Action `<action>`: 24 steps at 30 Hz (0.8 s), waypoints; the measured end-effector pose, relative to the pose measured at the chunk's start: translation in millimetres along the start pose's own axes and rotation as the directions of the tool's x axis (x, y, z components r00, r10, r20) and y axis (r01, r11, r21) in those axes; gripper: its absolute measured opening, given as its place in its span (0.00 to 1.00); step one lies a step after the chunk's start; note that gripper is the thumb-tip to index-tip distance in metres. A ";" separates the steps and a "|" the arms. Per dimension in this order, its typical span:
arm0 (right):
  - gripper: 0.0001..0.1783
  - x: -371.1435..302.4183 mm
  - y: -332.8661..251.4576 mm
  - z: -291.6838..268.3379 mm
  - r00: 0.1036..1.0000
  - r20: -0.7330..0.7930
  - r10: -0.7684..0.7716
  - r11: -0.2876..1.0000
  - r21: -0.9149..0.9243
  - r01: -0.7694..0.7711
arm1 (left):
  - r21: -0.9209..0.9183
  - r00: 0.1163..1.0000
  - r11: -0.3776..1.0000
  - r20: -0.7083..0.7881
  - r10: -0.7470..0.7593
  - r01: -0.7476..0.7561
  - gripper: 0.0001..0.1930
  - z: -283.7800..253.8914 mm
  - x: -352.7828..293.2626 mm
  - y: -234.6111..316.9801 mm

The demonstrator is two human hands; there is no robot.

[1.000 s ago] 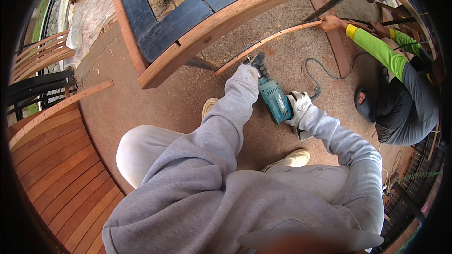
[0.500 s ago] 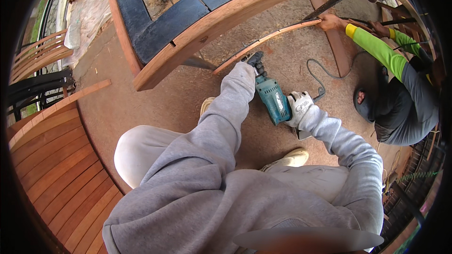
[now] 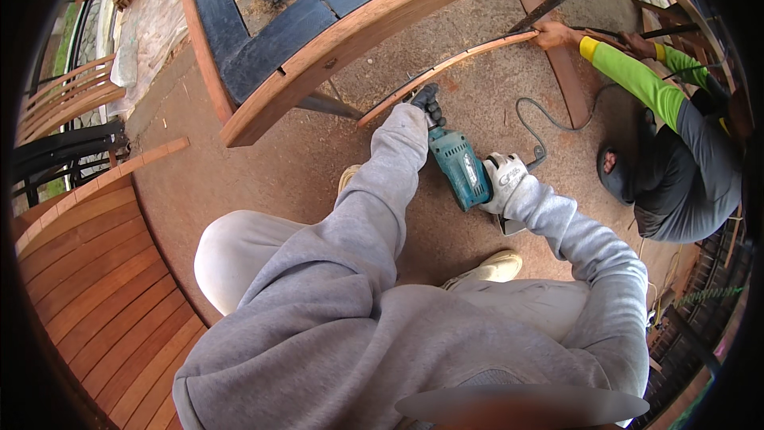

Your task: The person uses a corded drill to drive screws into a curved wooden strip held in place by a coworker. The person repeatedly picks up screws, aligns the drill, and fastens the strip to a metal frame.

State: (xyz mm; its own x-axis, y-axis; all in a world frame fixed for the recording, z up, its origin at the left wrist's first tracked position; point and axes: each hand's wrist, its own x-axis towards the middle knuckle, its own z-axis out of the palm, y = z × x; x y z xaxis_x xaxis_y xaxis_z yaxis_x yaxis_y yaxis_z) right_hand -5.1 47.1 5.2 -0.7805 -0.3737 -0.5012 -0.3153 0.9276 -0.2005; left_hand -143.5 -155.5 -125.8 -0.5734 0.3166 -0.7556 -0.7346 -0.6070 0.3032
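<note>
Head | gripping drill [image 3: 460, 169] in right hand [image 3: 507, 181], toward 10 o'clock from it, axis 11-to-5 | with left hand [image 3: 427, 101] curled at drill's nose, cannot tell onto what | from nearer left hand to curved strip [image 3: 469, 56]: toward 11, axis 8-to-2 | counting one drill, one strip, two own hands, two co-worker's hands [image 3: 557, 34]

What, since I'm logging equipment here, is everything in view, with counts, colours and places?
Power tool: one, teal, centre
Cord: one, dark, floor right of tool
Curved strip: one, orange-brown, beyond tool
Curved frame: one, brown edge, blackish top, upper middle
Plank: one, reddish-brown, upper right
Slatted panel: one, orange-brown, lower left
Loose slats: several, brown, far left
Co-worker: one, green-grey clothing, right
Shoes: two, cream, below tool
Left hand: one, dark-gloved, tool's front
Right hand: one, white-gloved, tool's rear
</note>
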 end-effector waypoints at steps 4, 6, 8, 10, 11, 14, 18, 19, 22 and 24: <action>0.42 5.8 -2.9 -10.3 0.998 0.056 -0.017 0.995 0.100 0.011 | -0.040 0.999 0.999 0.052 -0.003 0.005 0.14 -9.2 0.8 -0.3; 0.44 5.4 -4.6 -16.8 0.997 0.068 -0.031 0.989 0.145 0.021 | -0.058 0.998 0.998 0.054 -0.012 0.015 0.14 -13.8 -4.5 -5.1; 0.46 6.1 -3.3 -6.1 1.000 -0.015 0.009 0.995 0.103 -0.008 | -0.060 0.999 0.998 0.050 -0.021 0.025 0.14 -16.3 -10.3 -8.8; 0.47 7.5 0.4 2.7 0.999 -0.048 0.024 0.996 0.086 -0.020 | -0.067 0.999 0.997 0.044 -0.024 0.027 0.14 -16.9 -13.7 -9.7; 0.48 8.9 0.3 3.5 0.999 -0.036 0.016 0.996 0.092 -0.013 | -0.074 0.999 0.997 0.039 -0.027 0.030 0.14 -17.9 -14.9 -9.9; 0.51 12.6 -0.5 -4.0 0.994 0.099 0.045 0.991 0.122 -0.057 | -0.089 0.998 0.995 0.043 -0.035 0.039 0.14 -16.5 -15.5 -8.6; 0.52 7.0 1.7 9.7 0.999 -0.025 0.031 0.994 0.104 -0.028 | -0.111 0.997 0.992 0.063 -0.045 0.052 0.14 -11.6 -12.3 -8.1; 0.50 4.9 3.7 14.2 0.995 -0.095 0.020 0.995 0.100 -0.010 | -0.117 0.997 0.992 0.069 -0.046 0.054 0.14 -9.7 -12.1 -8.2; 0.46 4.6 2.2 15.5 0.982 -0.187 -0.011 0.995 0.094 0.029 | -0.144 0.995 0.988 0.087 -0.051 0.063 0.14 -3.9 -9.4 -7.7; 0.46 7.1 2.9 9.0 0.996 -0.092 -0.015 0.995 0.098 0.024 | -0.154 0.994 0.986 0.099 -0.055 0.070 0.14 -1.3 -9.3 -7.9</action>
State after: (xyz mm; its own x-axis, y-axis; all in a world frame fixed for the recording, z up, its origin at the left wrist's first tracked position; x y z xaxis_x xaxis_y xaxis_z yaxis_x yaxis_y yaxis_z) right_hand -6.7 47.2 -6.5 -0.8223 -0.3860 -0.4182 -0.2793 0.9140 -0.2944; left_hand -131.9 -154.6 -121.9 -0.5652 0.4201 -0.7099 -0.7083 -0.6884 0.1565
